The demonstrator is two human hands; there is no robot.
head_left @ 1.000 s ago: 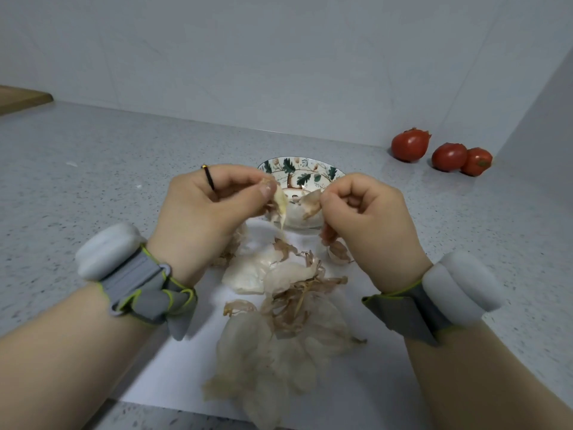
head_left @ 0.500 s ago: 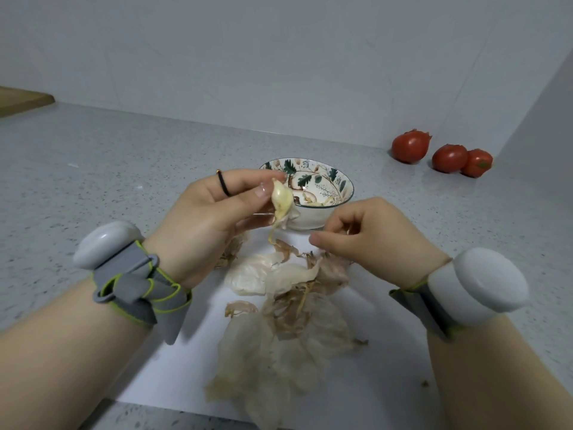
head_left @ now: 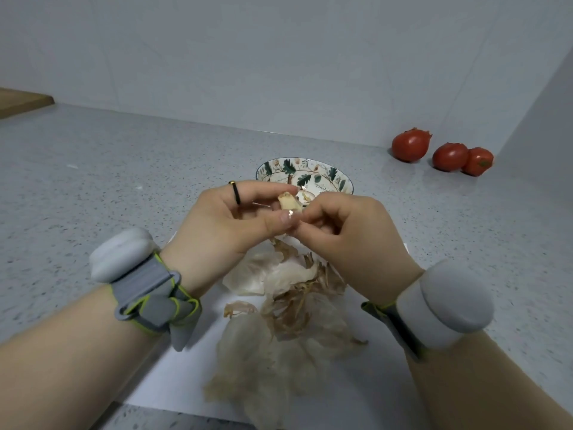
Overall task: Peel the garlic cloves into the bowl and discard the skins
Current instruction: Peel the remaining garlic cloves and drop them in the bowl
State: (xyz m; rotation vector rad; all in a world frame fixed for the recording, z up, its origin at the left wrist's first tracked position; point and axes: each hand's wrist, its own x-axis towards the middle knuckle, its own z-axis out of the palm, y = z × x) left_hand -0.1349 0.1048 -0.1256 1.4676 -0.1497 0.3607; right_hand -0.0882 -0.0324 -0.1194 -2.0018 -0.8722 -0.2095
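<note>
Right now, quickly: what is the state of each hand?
Left hand: closed, holding the garlic clove.
Right hand: closed, pinching the lower end of the same clove.

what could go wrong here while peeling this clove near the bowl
1. The garlic clove, pinched between the left hand and right hand, may slip and drop among the skins rather than the bowl.
2. Held this near the bowl, a torn-off flake could land inside it.

The bowl is half hidden (skin pile cropped below).
</note>
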